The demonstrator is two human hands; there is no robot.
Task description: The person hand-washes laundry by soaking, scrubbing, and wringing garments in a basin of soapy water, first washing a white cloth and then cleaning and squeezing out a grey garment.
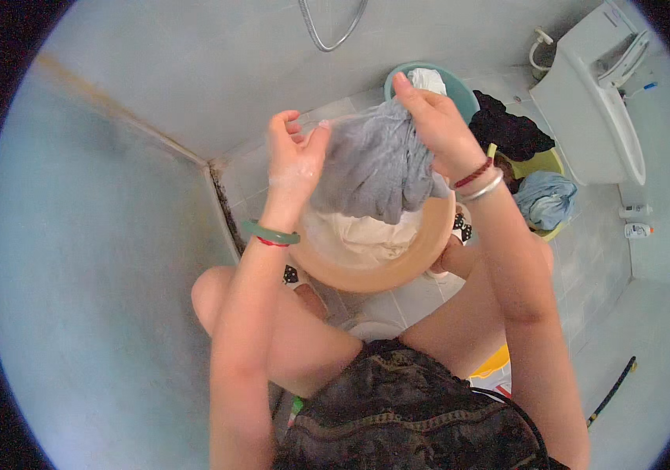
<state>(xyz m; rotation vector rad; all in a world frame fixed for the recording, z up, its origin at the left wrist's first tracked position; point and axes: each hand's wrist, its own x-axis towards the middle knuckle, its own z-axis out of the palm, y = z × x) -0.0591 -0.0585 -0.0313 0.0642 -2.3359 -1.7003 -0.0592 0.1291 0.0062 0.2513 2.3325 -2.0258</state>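
A wet grey cloth (373, 164), perhaps a garment, hangs between my hands above an orange-tan plastic basin (364, 282). Its right side is gripped by my right hand (437, 126), thumb pointing up. At the upper left edge, the fingers of my left hand (296, 147) curl around a thin stretch of the fabric; blur hides the exact hold. White suds cling to the left wrist. Cream-coloured cloth (379, 235) lies in the basin under the grey one, which covers the basin's far part.
Beyond stands a teal bucket (461, 97) with white cloth (429, 81). Right of it, a yellow-green basin (546, 164) holds black clothing (508, 129) and light-blue cloth (546, 197). A white washbasin (596, 117), bottles (637, 230) and a shower hose (335, 44) are around.
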